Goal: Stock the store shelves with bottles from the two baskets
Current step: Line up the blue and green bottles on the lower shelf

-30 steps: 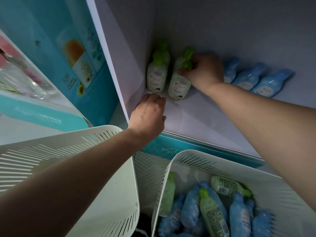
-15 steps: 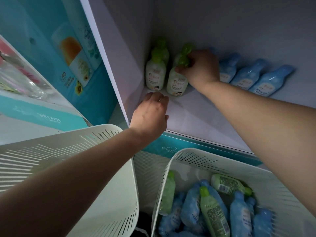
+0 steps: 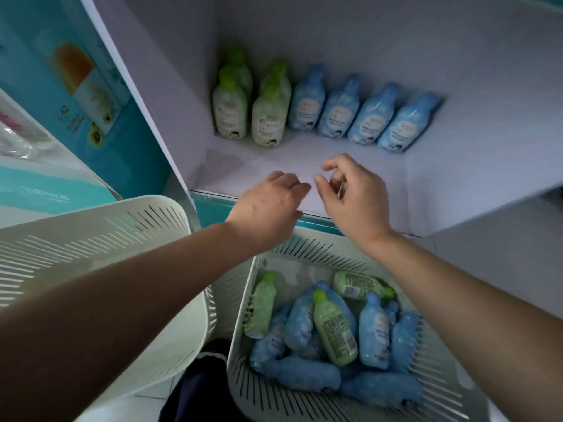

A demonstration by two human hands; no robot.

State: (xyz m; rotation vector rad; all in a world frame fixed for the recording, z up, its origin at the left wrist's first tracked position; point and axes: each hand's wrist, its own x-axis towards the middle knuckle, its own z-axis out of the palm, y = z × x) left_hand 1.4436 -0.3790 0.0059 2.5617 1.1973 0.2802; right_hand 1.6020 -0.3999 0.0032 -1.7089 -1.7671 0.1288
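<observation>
Presently I record a white shelf (image 3: 304, 156) set in a pale alcove, its floor taking up the upper middle of the head view. A teal advertising panel (image 3: 39, 123) stands to its left.

Two white slotted baskets sit below the shelf edge. The left basket (image 3: 91, 233) shows only its rim and wall, and I cannot see inside it. The right basket (image 3: 316, 251) holds a loose heap of blue bottles (image 3: 373, 330) lying on their sides. Three green bottles (image 3: 335, 333) lie among them: one on top at the centre, one against the left wall and one at the far side.

On the shelf, stocked goods stand upright at the back. A green-capped group (image 3: 230, 111) fills the left corner, two in front and two behind. A row of four blue shelf bottles (image 3: 367, 114) runs just beside it to the right, each touching the next.

Both hands hover over the shelf's front edge, near each other and well apart from the stocked row. The left hand (image 3: 268, 205) shows its back with the fingers bent loosely downward, and nothing is visible in it. The right hand (image 3: 353, 199) has slack, curled fingers with the thumb and forefinger apart, and it is empty.
</observation>
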